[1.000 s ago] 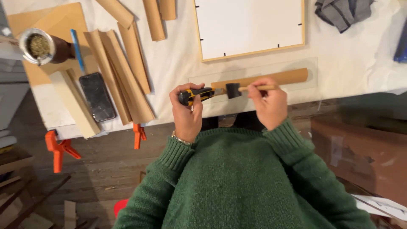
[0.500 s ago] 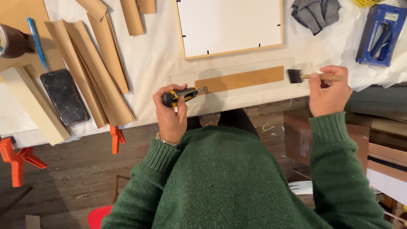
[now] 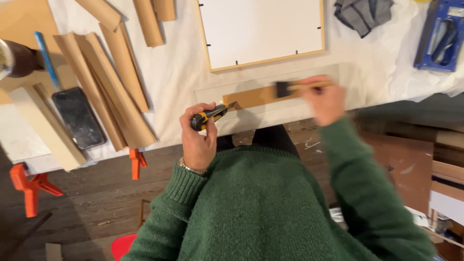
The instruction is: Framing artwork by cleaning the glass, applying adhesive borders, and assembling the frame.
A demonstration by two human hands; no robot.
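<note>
Left hand (image 3: 198,140) grips utility knife (image 3: 211,115), blade exposed; right hand (image 3: 325,102), blurred, holds brush (image 3: 299,87) over wood strip (image 3: 253,96). Risk: exposed blade nicking strip.

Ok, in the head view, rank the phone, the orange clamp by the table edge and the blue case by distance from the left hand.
1. Orange clamp: just left of the left hand, at the table edge.
2. Phone: farther left, on the table.
3. Blue case: far right, top corner.

Green knit sweater (image 3: 270,203), ribbed cuffs, wristwatch (image 3: 191,168)
</note>
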